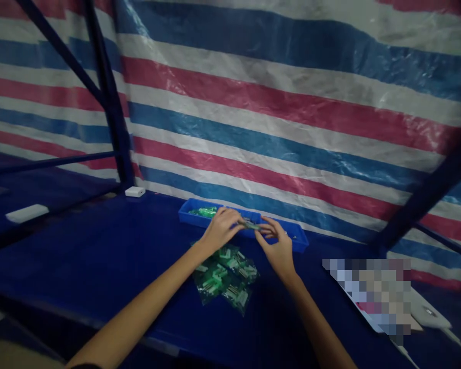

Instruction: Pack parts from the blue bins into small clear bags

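Observation:
My left hand and my right hand meet over the front edge of a blue plastic tray. Both pinch the ends of one small green packet held between them. Just below my left wrist a pile of several small clear bags with green and white parts lies on the blue table top. More green parts lie in the tray's left end.
A striped red, white and blue tarp hangs behind the table. Dark blue frame posts rise at the left and right. Two small white boxes lie at the far left. A flat white object lies at the right.

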`<control>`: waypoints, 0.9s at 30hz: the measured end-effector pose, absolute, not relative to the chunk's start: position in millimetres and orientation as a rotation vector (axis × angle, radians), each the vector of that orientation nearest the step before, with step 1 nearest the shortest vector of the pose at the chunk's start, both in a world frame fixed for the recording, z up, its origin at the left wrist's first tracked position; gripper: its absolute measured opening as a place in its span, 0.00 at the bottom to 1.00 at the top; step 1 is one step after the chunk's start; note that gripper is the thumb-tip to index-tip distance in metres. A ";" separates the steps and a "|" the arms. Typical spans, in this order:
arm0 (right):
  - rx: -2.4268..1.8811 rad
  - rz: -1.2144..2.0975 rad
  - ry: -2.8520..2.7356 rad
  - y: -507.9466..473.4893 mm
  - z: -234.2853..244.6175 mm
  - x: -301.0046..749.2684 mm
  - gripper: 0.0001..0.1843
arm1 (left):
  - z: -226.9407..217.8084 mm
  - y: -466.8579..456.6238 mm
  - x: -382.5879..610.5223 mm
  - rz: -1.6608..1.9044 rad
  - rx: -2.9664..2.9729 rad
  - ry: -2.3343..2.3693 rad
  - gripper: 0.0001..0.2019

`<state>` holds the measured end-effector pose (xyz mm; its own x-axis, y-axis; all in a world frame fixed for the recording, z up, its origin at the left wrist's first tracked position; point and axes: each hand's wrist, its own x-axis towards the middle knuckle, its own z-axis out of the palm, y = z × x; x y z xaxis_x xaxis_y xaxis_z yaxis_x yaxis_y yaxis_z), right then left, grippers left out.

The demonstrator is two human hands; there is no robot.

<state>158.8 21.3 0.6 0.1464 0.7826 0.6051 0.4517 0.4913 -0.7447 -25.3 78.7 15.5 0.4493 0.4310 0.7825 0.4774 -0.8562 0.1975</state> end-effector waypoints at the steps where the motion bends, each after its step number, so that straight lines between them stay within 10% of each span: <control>1: -1.158 0.394 -1.460 21.9 -1.4 157.9 0.24 | 18.3 87.0 -34.9 -1.501 -2.554 -0.967 0.06; 5: -1.259 0.467 -1.511 26.1 -7.8 158.0 0.26 | 23.1 128.3 -88.7 -1.856 -2.189 -1.475 0.15; 13: -1.570 0.416 -2.005 16.7 -9.9 152.9 0.12 | -6.0 166.3 -147.9 -1.494 -2.201 -1.852 0.09; 27: -1.810 0.506 -2.328 8.5 -5.7 171.9 0.33 | -12.2 146.4 -108.8 -0.546 -2.333 -1.785 0.26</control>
<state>171.9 8.5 -5.7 -0.2609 0.9614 -0.0874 0.9109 0.2152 -0.3521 -108.8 146.4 -12.2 0.2241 0.8994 0.3753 0.9554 -0.2787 0.0975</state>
